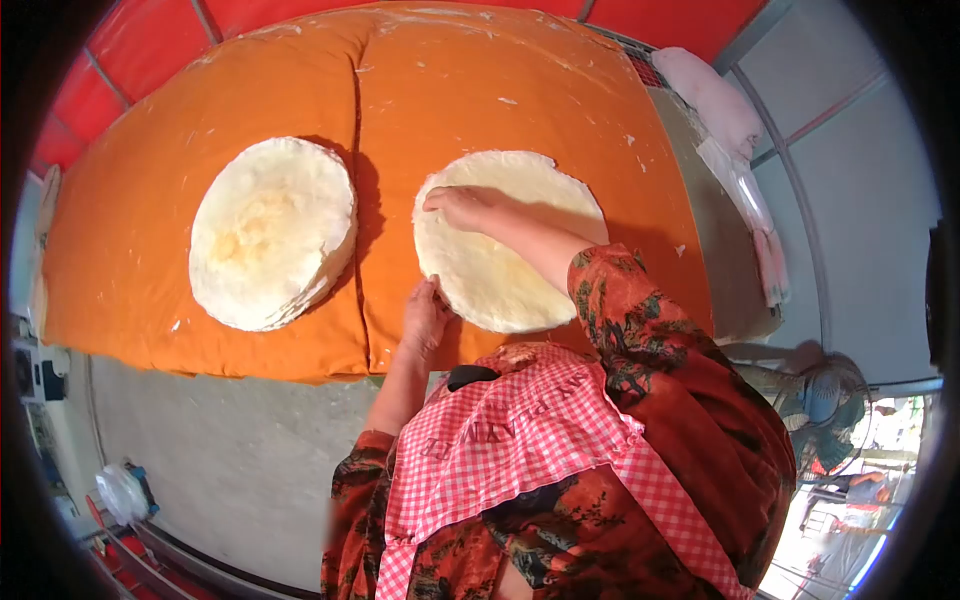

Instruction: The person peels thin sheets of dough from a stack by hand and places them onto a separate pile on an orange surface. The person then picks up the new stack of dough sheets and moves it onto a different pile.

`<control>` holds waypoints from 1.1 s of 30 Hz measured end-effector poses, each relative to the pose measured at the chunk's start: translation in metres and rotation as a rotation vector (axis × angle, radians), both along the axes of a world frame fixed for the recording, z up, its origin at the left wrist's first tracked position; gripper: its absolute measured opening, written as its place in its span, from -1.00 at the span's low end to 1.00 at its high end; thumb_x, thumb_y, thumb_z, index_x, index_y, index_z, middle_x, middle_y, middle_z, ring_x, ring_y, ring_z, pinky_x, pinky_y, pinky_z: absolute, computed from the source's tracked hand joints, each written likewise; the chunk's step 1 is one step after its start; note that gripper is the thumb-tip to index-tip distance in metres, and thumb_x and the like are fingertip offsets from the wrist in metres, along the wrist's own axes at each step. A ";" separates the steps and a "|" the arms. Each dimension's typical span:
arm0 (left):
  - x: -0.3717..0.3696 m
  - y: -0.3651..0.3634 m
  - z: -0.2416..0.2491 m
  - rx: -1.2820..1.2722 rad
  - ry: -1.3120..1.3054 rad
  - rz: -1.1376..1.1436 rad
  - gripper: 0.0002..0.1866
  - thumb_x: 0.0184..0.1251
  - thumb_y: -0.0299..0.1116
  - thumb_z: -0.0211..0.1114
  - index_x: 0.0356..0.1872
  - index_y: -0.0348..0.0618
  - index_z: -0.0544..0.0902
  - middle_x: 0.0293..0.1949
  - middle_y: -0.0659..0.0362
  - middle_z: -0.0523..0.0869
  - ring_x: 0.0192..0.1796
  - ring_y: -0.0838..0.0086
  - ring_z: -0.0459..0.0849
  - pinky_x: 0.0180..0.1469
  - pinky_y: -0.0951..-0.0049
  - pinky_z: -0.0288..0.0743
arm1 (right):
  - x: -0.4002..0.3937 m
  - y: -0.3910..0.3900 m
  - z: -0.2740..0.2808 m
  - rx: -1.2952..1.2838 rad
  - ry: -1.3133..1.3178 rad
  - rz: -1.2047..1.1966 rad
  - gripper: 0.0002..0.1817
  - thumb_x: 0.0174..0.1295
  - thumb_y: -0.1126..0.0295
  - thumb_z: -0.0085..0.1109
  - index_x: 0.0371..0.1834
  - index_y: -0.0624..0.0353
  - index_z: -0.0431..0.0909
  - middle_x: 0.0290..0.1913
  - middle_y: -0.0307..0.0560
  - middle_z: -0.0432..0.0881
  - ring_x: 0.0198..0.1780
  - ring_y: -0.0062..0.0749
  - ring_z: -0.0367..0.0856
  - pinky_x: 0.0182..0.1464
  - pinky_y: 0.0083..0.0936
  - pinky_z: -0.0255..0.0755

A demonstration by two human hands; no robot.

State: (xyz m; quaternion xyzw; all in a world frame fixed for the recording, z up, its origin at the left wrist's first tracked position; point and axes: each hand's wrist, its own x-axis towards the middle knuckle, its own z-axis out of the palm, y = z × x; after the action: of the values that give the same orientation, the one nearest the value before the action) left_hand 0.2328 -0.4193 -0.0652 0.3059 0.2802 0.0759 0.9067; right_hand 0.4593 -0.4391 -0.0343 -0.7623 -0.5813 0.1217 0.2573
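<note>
A round, pale flatbread [500, 280] lies on the orange cloth in front of me, seemingly the top of a low stack. My right hand [460, 207] reaches across it, its fingers bent together at the upper left part of the bread. At the lower left rim, my left hand [427, 316] has its fingertips closed against the edge. How much of the bread each hand pinches is hard to make out. Off to the left stands a taller stack of flatbreads [270, 235], with yellowish browning on its top sheet. Neither hand touches that stack.
An orange cloth [280, 90] dusted with white bits covers the wide table, with a seam or fold running between the stacks. Clear plastic bags [735, 165] lie along the right edge. A fan [825, 400] stands at the lower right, beside me.
</note>
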 end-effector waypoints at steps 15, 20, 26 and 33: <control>-0.001 0.003 0.005 -0.090 -0.020 -0.013 -0.74 0.45 -0.22 0.02 0.02 -0.09 0.49 -0.09 0.16 0.65 -0.10 0.36 0.66 -0.13 0.26 0.59 | 0.005 0.026 0.047 -0.404 -0.094 0.256 -0.70 -0.09 0.72 -0.09 -0.29 0.12 0.38 -0.13 -0.08 0.48 0.00 -0.08 0.47 -0.10 -0.23 0.34; 0.001 0.004 0.006 -0.124 -0.005 0.009 -0.74 0.47 -0.21 -0.01 0.04 -0.05 0.47 -0.10 0.18 0.65 -0.12 0.38 0.67 -0.17 0.28 0.60 | 0.006 0.032 0.047 -0.462 -0.095 0.218 -0.73 -0.09 0.71 -0.07 -0.31 0.13 0.39 -0.15 -0.07 0.50 -0.02 -0.08 0.49 -0.10 -0.24 0.35; 0.001 0.005 0.000 -0.113 0.000 -0.014 -0.72 0.48 -0.25 -0.05 0.10 -0.07 0.45 -0.02 0.17 0.64 -0.04 0.36 0.64 -0.06 0.27 0.55 | -0.012 0.023 0.065 -0.255 -0.037 0.297 -0.69 -0.09 0.71 -0.11 -0.30 0.11 0.45 -0.15 -0.15 0.50 0.00 -0.17 0.47 -0.02 -0.27 0.36; 0.002 0.006 0.001 -0.119 0.004 0.002 -0.75 0.48 -0.24 -0.05 0.07 -0.01 0.44 -0.11 0.19 0.64 -0.15 0.40 0.65 -0.22 0.35 0.57 | -0.013 0.026 0.052 -0.355 -0.123 0.421 -0.84 -0.07 0.63 -0.03 -0.43 0.12 0.45 -0.23 -0.16 0.50 -0.08 -0.17 0.47 -0.12 -0.27 0.37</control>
State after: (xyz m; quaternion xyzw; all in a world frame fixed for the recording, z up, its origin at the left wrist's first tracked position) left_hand 0.2348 -0.4135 -0.0643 0.2511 0.2861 0.0592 0.9228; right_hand 0.4461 -0.4130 0.0175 -0.6640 -0.7108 0.2260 0.0530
